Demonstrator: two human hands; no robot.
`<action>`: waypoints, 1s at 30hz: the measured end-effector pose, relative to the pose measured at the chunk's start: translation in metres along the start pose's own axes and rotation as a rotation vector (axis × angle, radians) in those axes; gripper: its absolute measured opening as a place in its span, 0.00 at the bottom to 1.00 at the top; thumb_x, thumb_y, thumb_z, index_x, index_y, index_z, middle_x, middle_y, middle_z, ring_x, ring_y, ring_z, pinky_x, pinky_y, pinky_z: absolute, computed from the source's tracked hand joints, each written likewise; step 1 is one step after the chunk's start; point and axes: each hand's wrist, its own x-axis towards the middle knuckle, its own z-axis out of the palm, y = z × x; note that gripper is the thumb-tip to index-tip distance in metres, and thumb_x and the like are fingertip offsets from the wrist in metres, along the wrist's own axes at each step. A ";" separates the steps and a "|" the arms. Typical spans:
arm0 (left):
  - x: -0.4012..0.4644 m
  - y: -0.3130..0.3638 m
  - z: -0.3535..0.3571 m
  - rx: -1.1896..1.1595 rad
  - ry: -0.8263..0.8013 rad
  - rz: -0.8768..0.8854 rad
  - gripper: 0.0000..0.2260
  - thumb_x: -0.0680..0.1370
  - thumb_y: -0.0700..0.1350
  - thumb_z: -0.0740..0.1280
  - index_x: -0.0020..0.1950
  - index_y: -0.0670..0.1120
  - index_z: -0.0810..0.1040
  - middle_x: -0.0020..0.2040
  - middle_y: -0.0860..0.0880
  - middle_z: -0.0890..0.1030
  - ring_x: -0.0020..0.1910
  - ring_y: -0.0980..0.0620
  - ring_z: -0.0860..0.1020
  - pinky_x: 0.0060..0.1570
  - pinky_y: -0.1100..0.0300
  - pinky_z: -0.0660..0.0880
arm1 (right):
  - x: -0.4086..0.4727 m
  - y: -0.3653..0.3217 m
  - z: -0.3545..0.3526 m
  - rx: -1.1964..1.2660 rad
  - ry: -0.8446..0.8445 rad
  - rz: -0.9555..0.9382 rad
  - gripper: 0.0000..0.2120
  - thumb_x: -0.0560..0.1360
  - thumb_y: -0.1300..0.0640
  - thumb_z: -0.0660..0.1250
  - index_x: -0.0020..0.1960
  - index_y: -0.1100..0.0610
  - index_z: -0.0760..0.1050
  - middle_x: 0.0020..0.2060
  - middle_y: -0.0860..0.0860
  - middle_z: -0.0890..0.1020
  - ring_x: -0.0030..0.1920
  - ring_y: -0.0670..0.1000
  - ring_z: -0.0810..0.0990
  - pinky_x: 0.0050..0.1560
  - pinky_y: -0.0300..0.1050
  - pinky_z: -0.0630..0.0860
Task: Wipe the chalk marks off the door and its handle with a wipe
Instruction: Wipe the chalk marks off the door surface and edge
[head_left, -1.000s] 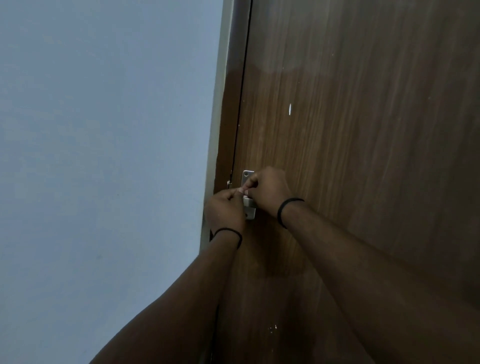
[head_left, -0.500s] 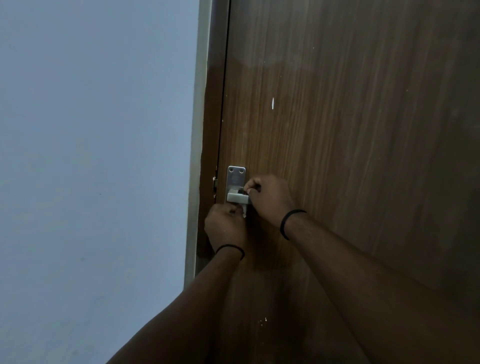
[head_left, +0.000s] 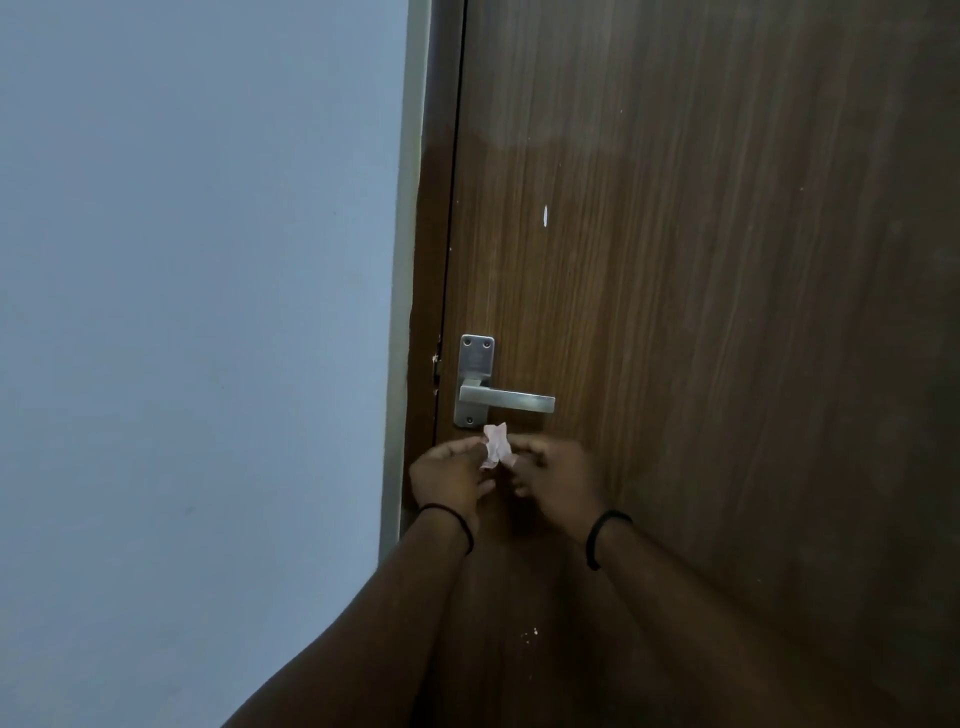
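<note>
A dark wooden door (head_left: 701, 312) fills the right side of the head view. Its silver lever handle (head_left: 506, 401) on a metal backplate (head_left: 475, 364) is fully uncovered. Just below the handle, my left hand (head_left: 452, 478) and my right hand (head_left: 556, 475) both pinch a small crumpled white wipe (head_left: 496, 446) between them. A short white mark (head_left: 544, 215) shows on the door above the handle. Small white specks (head_left: 530, 635) sit lower on the door, between my forearms.
A pale blue-grey wall (head_left: 197, 338) takes up the left half. The door frame (head_left: 408, 260) runs vertically between wall and door. A black band circles each wrist.
Both hands have dropped away from the handle to just below it. The lever, covered before, is now in full view, and the wipe is held between the two hands.
</note>
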 end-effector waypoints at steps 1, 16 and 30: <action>0.001 0.003 -0.002 0.033 -0.014 0.002 0.05 0.77 0.36 0.69 0.50 0.43 0.84 0.49 0.42 0.85 0.49 0.44 0.83 0.40 0.57 0.80 | 0.000 -0.002 0.008 0.037 0.005 -0.037 0.11 0.79 0.60 0.67 0.56 0.47 0.81 0.42 0.42 0.85 0.43 0.41 0.83 0.43 0.37 0.78; 0.028 0.002 -0.034 0.546 0.229 0.517 0.10 0.83 0.43 0.58 0.52 0.50 0.79 0.46 0.49 0.83 0.47 0.49 0.81 0.49 0.57 0.76 | 0.042 -0.004 0.072 -0.201 0.531 0.061 0.11 0.82 0.54 0.60 0.54 0.58 0.79 0.50 0.53 0.83 0.51 0.52 0.81 0.51 0.45 0.76; 0.006 0.037 -0.049 0.419 0.323 1.023 0.15 0.82 0.47 0.54 0.56 0.40 0.77 0.45 0.44 0.81 0.43 0.52 0.78 0.44 0.81 0.67 | 0.051 -0.057 0.107 -0.217 0.155 -0.098 0.14 0.83 0.55 0.59 0.55 0.60 0.82 0.51 0.56 0.84 0.51 0.53 0.82 0.52 0.43 0.75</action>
